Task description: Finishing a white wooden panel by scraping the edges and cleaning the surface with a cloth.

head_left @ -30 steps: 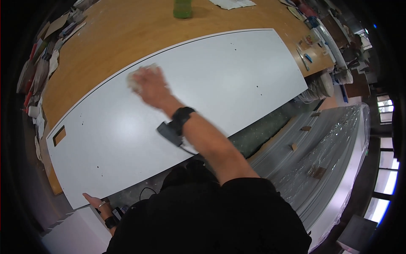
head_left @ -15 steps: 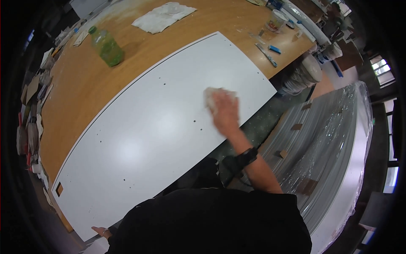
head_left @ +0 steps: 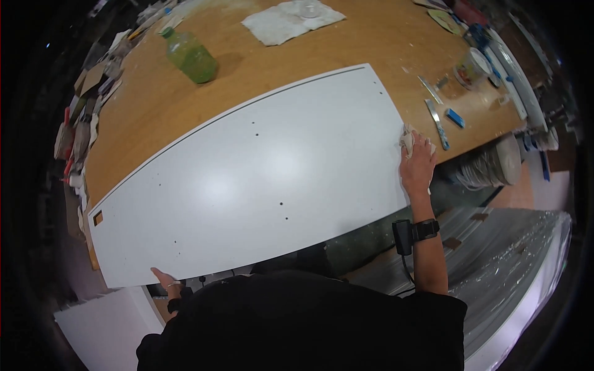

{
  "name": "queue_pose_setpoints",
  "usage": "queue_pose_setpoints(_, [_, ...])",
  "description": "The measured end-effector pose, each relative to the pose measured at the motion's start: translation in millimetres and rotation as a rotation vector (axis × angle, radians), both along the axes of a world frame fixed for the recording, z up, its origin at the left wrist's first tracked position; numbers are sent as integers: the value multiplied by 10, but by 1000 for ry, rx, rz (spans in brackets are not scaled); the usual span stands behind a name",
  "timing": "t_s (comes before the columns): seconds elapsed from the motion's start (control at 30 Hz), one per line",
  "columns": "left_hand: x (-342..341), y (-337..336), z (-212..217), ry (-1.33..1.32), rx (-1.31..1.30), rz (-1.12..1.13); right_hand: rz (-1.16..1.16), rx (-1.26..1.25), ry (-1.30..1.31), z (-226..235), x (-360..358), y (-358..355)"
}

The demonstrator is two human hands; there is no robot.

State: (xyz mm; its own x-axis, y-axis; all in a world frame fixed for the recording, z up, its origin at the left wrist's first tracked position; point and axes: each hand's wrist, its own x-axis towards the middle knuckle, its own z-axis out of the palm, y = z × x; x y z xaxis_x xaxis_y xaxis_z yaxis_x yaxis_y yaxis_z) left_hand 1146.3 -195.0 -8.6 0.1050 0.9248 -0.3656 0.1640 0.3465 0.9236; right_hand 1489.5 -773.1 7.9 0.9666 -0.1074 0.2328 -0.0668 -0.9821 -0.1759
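A long white panel with several small drill holes lies across a wooden table. At the panel's right end, my right hand presses a crumpled white cloth against its edge. A black band with a small device sits on that wrist. Low at the left, my left hand holds the panel's near edge, thumb on top and fingers partly hidden underneath.
A green bottle stands on the table behind the panel, a white rag beyond it. Small tools, a blue item and a container lie at the right. Stacked plates sit below. Clutter lines the left edge.
My right hand with the cloth has swept rightward across the panel, from its middle to its right end. The view has shifted along with it. My left hand stays at the near edge.
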Motion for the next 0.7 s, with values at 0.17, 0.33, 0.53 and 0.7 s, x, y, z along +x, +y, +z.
queue_pose_setpoints(0.17, [-11,-49,-14,-120,-198,82,409,104,-199,-69,529,1433])
queue_pose_setpoints(0.33, [-3,-38,-45,-23,-26,75,1417,517,177,75,-760,3385])
queue_pose_setpoints(0.53, [-11,-49,-77,-72,1,63,1715,577,165,-8,-1393,3724])
queue_pose_setpoints(0.7, [-66,47,-170,-36,27,75,813,277,-27,24,675,2277])
